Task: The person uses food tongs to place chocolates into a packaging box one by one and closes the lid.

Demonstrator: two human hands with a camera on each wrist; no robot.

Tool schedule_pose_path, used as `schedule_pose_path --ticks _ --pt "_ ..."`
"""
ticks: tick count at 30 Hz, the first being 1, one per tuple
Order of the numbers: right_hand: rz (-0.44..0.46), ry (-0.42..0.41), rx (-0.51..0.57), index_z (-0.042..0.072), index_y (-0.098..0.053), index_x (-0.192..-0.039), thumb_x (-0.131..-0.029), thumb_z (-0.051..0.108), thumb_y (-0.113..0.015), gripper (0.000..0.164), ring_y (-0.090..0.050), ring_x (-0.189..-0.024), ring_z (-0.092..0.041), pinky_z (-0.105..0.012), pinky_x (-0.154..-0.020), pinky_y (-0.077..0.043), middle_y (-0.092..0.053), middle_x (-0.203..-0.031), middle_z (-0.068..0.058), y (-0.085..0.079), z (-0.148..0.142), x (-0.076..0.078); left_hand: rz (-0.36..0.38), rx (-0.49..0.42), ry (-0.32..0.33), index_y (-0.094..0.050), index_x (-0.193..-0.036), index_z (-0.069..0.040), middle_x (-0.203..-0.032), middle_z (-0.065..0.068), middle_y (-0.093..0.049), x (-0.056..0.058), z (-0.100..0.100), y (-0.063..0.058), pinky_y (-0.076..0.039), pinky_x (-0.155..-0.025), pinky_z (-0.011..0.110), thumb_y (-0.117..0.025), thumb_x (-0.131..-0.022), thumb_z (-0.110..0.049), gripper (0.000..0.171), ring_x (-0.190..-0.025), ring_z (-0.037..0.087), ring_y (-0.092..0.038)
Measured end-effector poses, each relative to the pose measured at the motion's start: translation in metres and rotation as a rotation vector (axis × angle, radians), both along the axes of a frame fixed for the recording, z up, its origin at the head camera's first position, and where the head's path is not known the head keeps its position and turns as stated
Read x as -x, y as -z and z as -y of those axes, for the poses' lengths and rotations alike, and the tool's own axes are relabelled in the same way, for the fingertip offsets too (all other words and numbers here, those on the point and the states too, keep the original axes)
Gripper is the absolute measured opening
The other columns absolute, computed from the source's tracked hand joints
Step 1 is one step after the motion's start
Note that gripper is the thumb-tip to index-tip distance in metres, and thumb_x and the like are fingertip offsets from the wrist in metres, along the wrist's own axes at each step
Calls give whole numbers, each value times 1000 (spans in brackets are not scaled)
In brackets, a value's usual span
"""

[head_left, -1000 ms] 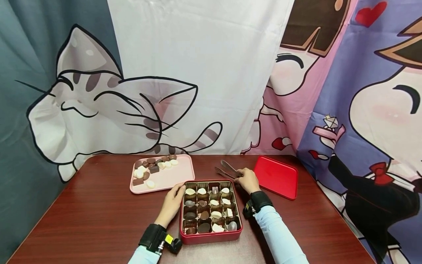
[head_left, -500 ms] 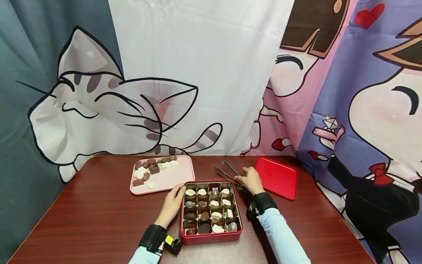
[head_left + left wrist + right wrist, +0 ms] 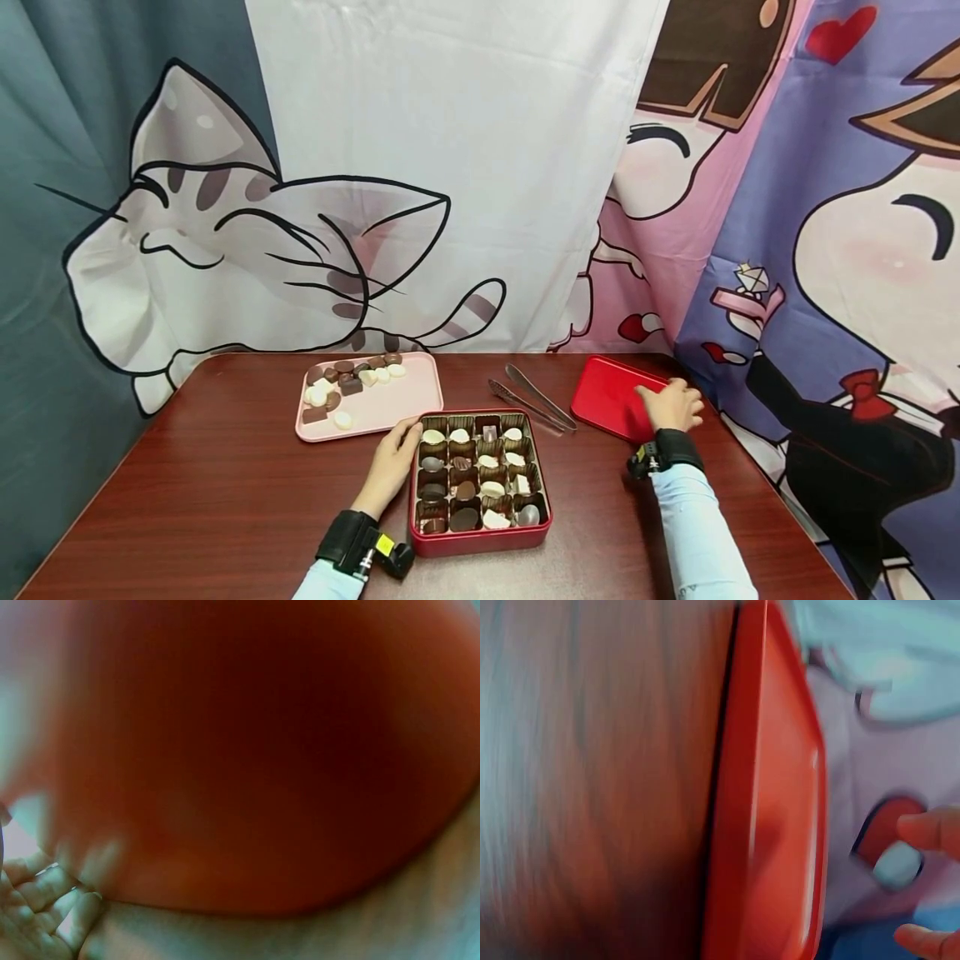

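My left hand rests against the left side of a red chocolate box, its fingertips at the upper left edge. In the left wrist view the box's red wall fills most of the picture, with the fingers touching it at lower left. Divided compartments inside hold dark, brown and white chocolates. Over the right edge of the red lid is my right hand, fingers spread and nothing in them. The right wrist view has the lid lying on the table, thumb and fingertips apart beyond it.
Metal tongs lie between box and lid, arms spread toward the back. A pink tray with several chocolates stands at the back left. All of it is on a dark wooden table, with a printed cloth hanging behind.
My right hand has let go of the tongs, leaving them on the table, and moved right over the red lid. The left hand has stayed at the box.
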State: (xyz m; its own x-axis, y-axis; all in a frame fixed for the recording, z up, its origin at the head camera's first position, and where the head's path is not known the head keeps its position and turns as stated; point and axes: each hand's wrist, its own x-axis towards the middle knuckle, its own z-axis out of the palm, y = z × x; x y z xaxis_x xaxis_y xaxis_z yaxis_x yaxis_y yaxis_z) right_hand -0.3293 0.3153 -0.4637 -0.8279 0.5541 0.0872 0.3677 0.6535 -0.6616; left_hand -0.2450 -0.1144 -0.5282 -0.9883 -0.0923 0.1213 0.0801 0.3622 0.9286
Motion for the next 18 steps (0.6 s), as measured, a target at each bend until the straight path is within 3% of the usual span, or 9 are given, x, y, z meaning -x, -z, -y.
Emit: schedule_pose_path --ticks 5,10,15,17,18 --pt "147 37 52 -23 -32 -138 -94 27 -56 71 -30 -132 -62 -70 -108 -37 -28 -139 -49 6 -27 -9 4 -7 1 -60 -137 -1 -139 24 -62 0 0 -1 -43 -113 57 -47 -108 -28 41 -135 42 -54" --pt "252 38 34 -25 -35 -137 -93 19 -43 63 -43 -128 -61 -65 -106 -44 -36 -136 -49 16 -41 -12 10 -13 4 -60 -137 -2 -140 23 -62 0 0 -1 -43 -114 57 -47 -108 -29 41 -136 42 -54" --pt "276 -22 -3 -19 -55 -126 -92 18 -44 51 -55 -121 -55 -61 -101 -49 -52 -134 -43 22 -53 -7 20 -15 4 -60 -137 -3 -141 23 -62 0 0 -1 -43 -114 57 -47 -108 -30 41 -136 42 -53" --pt "257 -64 16 -17 -60 -121 -91 20 -49 49 -57 -116 -53 -57 -97 -52 -57 -130 -40 19 -55 -12 24 -13 8 -59 -138 -3 -142 23 -61 0 0 -1 -42 -114 57 -47 -109 -30 42 -137 42 -53" --pt "246 -71 26 -18 -60 -118 -90 19 -50 48 -58 -114 -53 -54 -95 -53 -58 -128 -40 7 -48 -21 25 -12 10 -59 -138 -3 -142 23 -61 0 -1 -1 -42 -114 57 -46 -109 -30 42 -137 42 -53"
